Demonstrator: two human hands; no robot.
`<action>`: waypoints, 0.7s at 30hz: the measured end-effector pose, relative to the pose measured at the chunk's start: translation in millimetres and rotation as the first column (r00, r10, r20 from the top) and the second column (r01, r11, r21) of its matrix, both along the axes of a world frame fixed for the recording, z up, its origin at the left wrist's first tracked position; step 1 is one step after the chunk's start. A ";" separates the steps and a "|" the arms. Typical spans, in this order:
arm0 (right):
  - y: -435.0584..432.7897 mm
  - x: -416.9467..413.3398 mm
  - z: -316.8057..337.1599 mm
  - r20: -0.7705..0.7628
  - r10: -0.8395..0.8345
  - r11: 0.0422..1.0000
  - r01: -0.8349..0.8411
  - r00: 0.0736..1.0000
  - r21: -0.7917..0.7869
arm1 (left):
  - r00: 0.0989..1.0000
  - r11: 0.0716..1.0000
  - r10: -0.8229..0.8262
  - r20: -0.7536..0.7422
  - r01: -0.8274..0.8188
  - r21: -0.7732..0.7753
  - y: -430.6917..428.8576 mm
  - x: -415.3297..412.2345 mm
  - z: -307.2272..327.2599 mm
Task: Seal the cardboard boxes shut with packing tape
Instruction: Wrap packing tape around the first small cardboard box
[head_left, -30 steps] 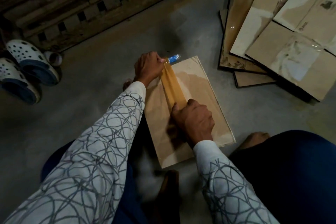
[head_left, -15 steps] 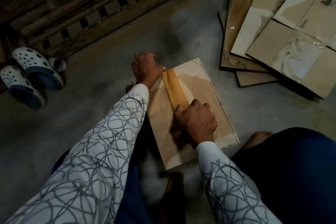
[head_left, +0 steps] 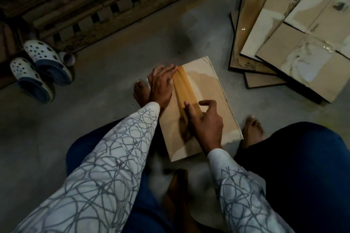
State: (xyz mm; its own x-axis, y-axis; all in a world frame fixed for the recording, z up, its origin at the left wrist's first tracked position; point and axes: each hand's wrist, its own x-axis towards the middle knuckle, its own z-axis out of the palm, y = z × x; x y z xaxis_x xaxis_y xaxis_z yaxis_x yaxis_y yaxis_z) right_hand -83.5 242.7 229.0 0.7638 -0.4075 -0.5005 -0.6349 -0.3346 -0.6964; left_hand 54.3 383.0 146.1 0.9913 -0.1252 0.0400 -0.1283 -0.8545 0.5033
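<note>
Under both sets of fingers, flat on the concrete floor (head_left: 113,85), smoothing a brown tape strip (head_left: 184,87) down the middle of the cardboard box (head_left: 214,100). Pressing the strip's far end with the left hand (head_left: 161,85), fingers (head_left: 168,69) lying straight and released at the box's far edge. Pressing the nearer part with the right hand (head_left: 206,125), thumb lying along the tape, other fingers (head_left: 207,102) loosely bent, grasping nothing. Beyond the right fingers, well apart, leaving flattened cardboard sheets (head_left: 284,43) stacked. Far left of the left fingers, leaving clogs (head_left: 39,66) sitting beside a wooden pallet (head_left: 113,5).
</note>
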 end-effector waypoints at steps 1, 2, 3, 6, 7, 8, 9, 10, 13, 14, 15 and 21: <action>1.5 -4.6 0.6 0.009 -0.003 1.000 0.003 1.000 -0.003 | 1.000 1.000 0.004 0.004 -0.004 0.020 -0.1 -1.7 3.8; 2.8 -8.4 1.7 0.009 0.006 1.000 -0.006 1.000 -0.021 | 1.000 0.999 0.015 0.003 -0.015 0.044 -0.1 -3.4 8.2; 3.4 -12.3 3.5 0.005 0.026 0.998 -0.026 1.000 -0.053 | 1.000 0.996 0.024 0.003 -0.024 0.082 -1.1 -5.4 13.0; 0.2 -32.0 8.1 -0.011 0.070 0.987 -0.071 0.997 -0.142 | 0.999 0.975 0.025 -0.032 -0.017 0.223 -5.8 -11.3 26.6; -2.4 -40.7 8.5 -0.016 0.063 0.988 -0.065 0.998 -0.144 | 0.999 0.968 0.025 -0.042 -0.013 0.252 -6.9 -12.6 29.4; -5.3 -49.4 9.2 -0.030 0.059 0.988 -0.063 0.998 -0.143 | 0.998 0.965 0.029 -0.054 -0.014 0.263 -8.2 -14.0 32.6; -7.6 -57.9 9.1 -0.051 0.065 0.987 -0.072 0.997 -0.145 | 0.997 0.964 0.039 -0.065 -0.020 0.265 -9.1 -15.3 35.6; -9.6 -66.1 9.1 -0.076 0.076 0.985 -0.086 0.994 -0.151 | 0.996 0.964 0.052 -0.076 -0.030 0.266 -9.5 -15.6 36.4; -14.7 -92.7 10.0 -0.153 0.095 0.977 -0.121 0.984 -0.173 | 0.991 0.960 0.090 -0.095 -0.061 0.273 -11.7 -15.8 37.4; -15.7 -101.9 9.8 -0.173 0.094 0.975 -0.126 0.980 -0.181 | 0.990 0.962 0.097 -0.099 -0.067 0.265 -12.5 -15.8 37.5; -16.4 -110.1 9.5 -0.180 0.088 0.975 -0.122 0.980 -0.185 | 0.990 0.964 0.099 -0.101 -0.070 0.255 -13.0 -16.0 37.4; -12.1 -126.1 2.2 -0.199 0.039 0.985 -0.071 0.979 -0.158 | 0.989 0.972 0.091 -0.115 -0.063 0.225 -13.7 -17.8 38.4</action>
State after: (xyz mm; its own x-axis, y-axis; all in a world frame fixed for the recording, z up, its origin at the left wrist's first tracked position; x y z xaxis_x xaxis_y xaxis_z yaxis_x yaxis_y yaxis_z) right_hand -209.6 230.6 231.2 0.6821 -0.4562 -0.5715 -0.7300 -0.4714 -0.4949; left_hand 36.4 369.4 184.5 0.9938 -0.0403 -0.1034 -0.0063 -0.9509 0.3095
